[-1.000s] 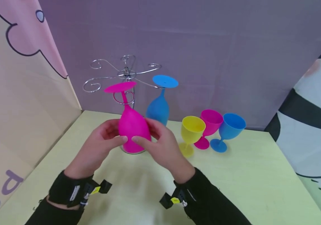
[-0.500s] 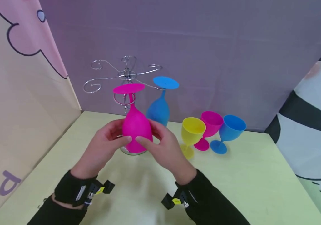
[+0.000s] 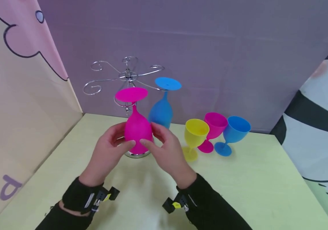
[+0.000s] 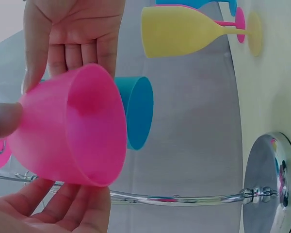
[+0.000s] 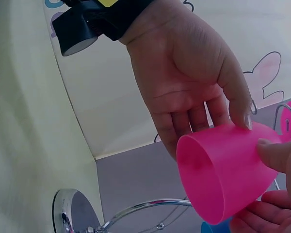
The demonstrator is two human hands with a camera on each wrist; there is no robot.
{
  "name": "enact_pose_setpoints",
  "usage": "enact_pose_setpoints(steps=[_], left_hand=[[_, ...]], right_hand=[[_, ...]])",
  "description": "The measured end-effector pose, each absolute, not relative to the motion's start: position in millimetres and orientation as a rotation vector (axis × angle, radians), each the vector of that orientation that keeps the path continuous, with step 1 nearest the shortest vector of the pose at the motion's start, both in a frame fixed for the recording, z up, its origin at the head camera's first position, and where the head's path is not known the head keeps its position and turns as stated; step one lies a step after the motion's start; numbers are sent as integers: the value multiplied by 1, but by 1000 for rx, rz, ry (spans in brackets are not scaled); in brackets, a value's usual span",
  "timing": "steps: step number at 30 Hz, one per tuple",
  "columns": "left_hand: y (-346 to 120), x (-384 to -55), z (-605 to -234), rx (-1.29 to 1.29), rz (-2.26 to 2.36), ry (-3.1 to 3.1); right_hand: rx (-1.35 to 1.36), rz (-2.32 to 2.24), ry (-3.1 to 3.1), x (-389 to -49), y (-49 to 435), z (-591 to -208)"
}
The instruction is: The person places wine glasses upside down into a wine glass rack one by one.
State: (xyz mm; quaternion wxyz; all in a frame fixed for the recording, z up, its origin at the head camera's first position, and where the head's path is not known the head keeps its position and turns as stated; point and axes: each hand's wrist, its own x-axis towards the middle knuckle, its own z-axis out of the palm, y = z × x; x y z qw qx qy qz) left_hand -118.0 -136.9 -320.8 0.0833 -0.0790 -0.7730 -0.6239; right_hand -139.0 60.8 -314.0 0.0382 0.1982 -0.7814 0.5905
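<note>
A pink plastic goblet (image 3: 138, 131) is upside down between my two hands, its foot up and its bowl opening down. My left hand (image 3: 108, 150) holds the bowl from the left and my right hand (image 3: 168, 150) from the right, both thumbs on the near side. The goblet's stem stands at the front coil of a silver metal rack (image 3: 128, 76), and its foot overlaps that coil from above. In the left wrist view the bowl (image 4: 48, 126) is hollow and well above the table. A blue goblet (image 3: 161, 111) hangs upside down from the neighbouring arm of the rack.
Upright on the table (image 3: 238, 185) to the right are a yellow goblet (image 3: 196, 134), a pink goblet (image 3: 215, 124) and a blue goblet (image 3: 235, 131). The rack's round chrome base (image 4: 264, 170) stands behind the held goblet. A grey-purple backdrop (image 3: 210, 64) rises behind.
The held pink goblet has gone from leaning left to nearly upright, its foot moving right and slightly down over the coil. My left hand has followed it a little to the right.
</note>
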Motion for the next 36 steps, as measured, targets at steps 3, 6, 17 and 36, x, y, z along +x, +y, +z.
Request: enact_pose_setpoints(steps=[3,6,17,36], left_hand=[[-137,-116,-323,-219,-1829,-2285],[-138,-115,-324,-179,-1821,-2276],[-136,-116,-326,-229,-1584,-2299],[-126,-90,-309,-309,-1290,-2277]], right_hand=[[603,1817,-2374,-138,56,-318],[598,1802,-2357,-136,52,-319],[534,1736,-2339,-131,58,-325],[435,1634,-2503,-81,119,-313]])
